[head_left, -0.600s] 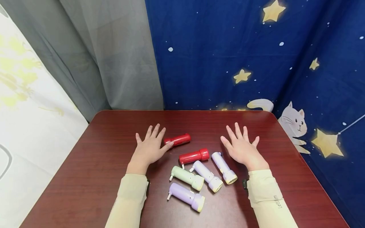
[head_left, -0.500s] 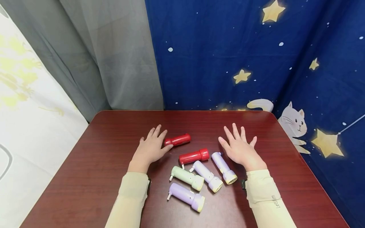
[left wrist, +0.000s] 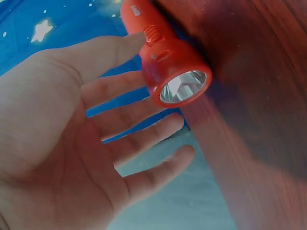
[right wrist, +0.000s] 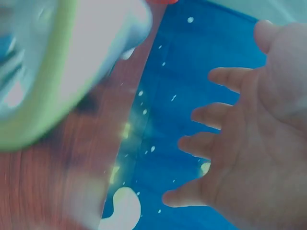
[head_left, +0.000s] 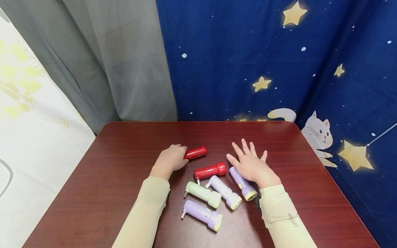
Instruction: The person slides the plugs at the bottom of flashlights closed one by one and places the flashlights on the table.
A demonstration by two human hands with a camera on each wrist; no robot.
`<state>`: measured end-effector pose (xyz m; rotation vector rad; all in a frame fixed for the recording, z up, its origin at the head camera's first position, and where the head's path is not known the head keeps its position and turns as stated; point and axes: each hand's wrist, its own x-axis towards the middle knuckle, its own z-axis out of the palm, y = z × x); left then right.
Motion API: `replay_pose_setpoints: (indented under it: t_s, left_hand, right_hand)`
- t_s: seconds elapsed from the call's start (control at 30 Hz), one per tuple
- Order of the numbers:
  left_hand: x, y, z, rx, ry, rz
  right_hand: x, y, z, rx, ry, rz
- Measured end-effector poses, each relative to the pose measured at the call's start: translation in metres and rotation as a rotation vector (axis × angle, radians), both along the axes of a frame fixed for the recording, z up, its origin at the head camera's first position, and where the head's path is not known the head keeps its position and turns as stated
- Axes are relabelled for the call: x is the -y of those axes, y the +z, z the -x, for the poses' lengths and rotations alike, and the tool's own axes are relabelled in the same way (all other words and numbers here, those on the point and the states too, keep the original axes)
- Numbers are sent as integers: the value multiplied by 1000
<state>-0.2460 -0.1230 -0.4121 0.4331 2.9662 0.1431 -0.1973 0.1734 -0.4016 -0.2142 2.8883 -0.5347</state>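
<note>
My left hand (head_left: 170, 160) reaches over the head end of the far red flashlight (head_left: 196, 152). In the left wrist view, the thumb lies by the switch of this red flashlight (left wrist: 165, 60), with the index and middle fingers against its other side; the remaining fingers extend past it. My right hand (head_left: 252, 167), fingers spread and nothing held, hovers over the rear of the rightmost purple flashlight (head_left: 243, 182), partly covering it. That flashlight's yellow-rimmed head (right wrist: 53, 72) looms blurred in the right wrist view, apart from the fingers.
A second red flashlight (head_left: 211, 170) lies mid-table, with a purple one (head_left: 224, 191), a green one (head_left: 203, 193) and another purple one (head_left: 201, 214) nearer. The reddish-brown table (head_left: 108, 193) ends at grey and blue curtains (head_left: 232, 69).
My left hand has moved right onto the far red flashlight, its fingers drawing in around it. My right hand has shifted left and nearer, over the rightmost purple flashlight.
</note>
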Motion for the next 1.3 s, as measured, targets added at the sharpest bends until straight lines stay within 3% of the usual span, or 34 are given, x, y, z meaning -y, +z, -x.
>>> replay_pose_setpoints:
  t_s: [0.37,0.67,0.83,1.03,1.3]
  left_hand:
    - [-4,-12,5,41,-20,-14]
    - [-4,-17,9,43,-29,-48]
    - [1,-5,8,27,-30,-98]
    - [-4,21,0,-60,-21,-235]
    - [-19,45,-27,-78,19,-410]
  right_hand:
    - [19,4,-7,-45,134,4]
    - [27,5,-7,-60,161,18]
    - [27,6,-7,-62,121,39]
    - [25,12,-5,-115,71,85]
    - [24,19,6,-108,7,315]
